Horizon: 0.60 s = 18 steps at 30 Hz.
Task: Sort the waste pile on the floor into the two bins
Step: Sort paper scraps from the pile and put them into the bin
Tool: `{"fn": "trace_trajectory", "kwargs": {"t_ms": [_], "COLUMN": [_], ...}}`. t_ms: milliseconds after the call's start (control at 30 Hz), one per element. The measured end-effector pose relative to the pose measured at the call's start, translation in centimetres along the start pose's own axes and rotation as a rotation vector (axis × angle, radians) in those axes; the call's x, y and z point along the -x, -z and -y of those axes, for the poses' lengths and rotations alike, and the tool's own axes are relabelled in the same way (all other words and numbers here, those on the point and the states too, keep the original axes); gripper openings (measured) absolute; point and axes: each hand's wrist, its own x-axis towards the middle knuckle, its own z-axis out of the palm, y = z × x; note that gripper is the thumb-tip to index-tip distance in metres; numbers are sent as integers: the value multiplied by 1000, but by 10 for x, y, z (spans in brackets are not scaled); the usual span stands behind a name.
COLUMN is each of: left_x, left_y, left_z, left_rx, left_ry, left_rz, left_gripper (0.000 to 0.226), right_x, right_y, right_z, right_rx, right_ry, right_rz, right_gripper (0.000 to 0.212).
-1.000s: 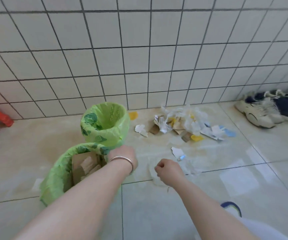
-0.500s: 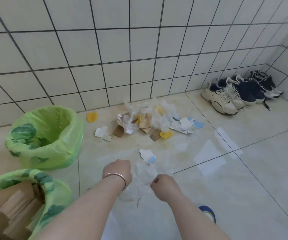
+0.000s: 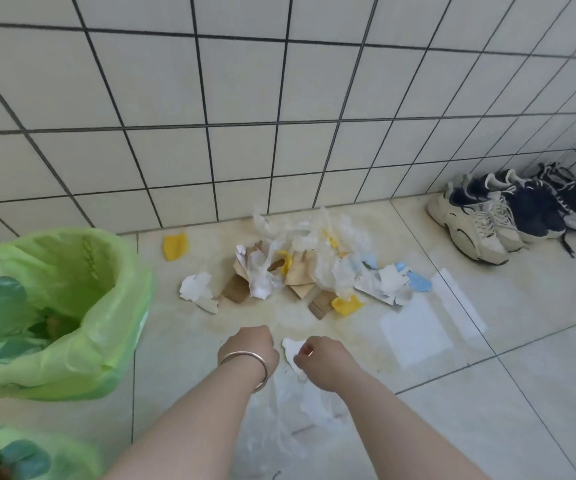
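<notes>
Most of the mixed paper-and-plastic waste pile remains unsorted; the right hand pinches a white paper scrap, and the left hand is curled, its hold unclear.

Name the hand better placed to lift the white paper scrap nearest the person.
Right. The right hand already touches the white paper scrap; the left hand is beside it, fingers curled.

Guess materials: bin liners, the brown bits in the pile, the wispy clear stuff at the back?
Bin liners: thin green plastic film, glossy; it wrinkles and light shows through.
Brown bits: likely cardboard or kraft paper, matte, lying in stiff flat pieces with torn edges.
Wispy clear stuff: probably thin plastic film or wrap, translucent and crumpled; too blurred to be sure.
</notes>
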Motion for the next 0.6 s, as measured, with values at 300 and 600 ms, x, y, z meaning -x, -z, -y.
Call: {"fn": "trace_trajectory", "kwargs": {"t_ms": [300,600], "left_x": [-32,-81], "left_y": [-14,-22], "left_z": [-19,-28], "left_rx": [-15,-271], "left_ry": [-63,-145], "left_rz": [25,120], "left_gripper": [34,34], "right_x": [-39,-106], "right_y": [-4,40], "right_z": [-32,-13], "right_rx": [12,-2], "right_ry": [-92,9], "right_rz": [14,24], "right_gripper": [28,29]}}
